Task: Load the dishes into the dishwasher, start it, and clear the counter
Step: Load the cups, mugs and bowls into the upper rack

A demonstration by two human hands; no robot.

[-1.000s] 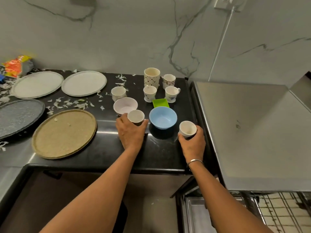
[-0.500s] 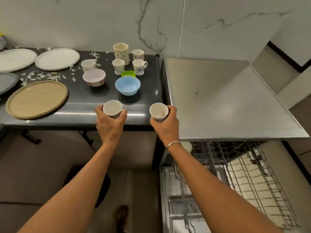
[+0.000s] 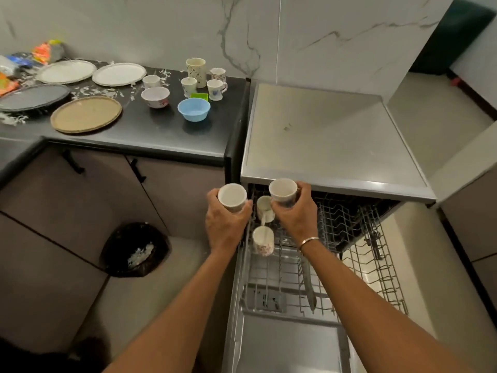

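My left hand (image 3: 227,227) grips 1 white cup (image 3: 232,197), fingers curled round its side, mouth up. It is held just left of the open dishwasher (image 3: 322,135). My right hand (image 3: 297,219) grips a 2nd white cup (image 3: 283,192), also upright, fingers wrapped round it. That one is over the back-left corner of the pulled-out wire rack (image 3: 349,230), just under the machine's steel top. There is a thin bangle (image 3: 308,242) on my right wrist.

2 cups sit in the rack between my hands: a back cup (image 3: 265,208) and a patterned cup (image 3: 263,242) nearer me. I cannot tell their exact tilt. The dishwasher door (image 3: 290,345) is down flat.

The counter (image 3: 150,138) at left carries:
- a blue bowl (image 3: 194,109), with a green dish (image 3: 199,96) just behind it
- a pale bowl (image 3: 155,96)
- a tall patterned mug (image 3: 196,68), with 4 small cups (image 3: 188,86) near it
- 2 white plates (image 3: 119,74), 1 grey plate (image 3: 33,97) and 1 tan plate (image 3: 86,114)
- scattered white scraps (image 3: 88,90)

A bin (image 3: 135,250) with a black liner stands on the floor below.
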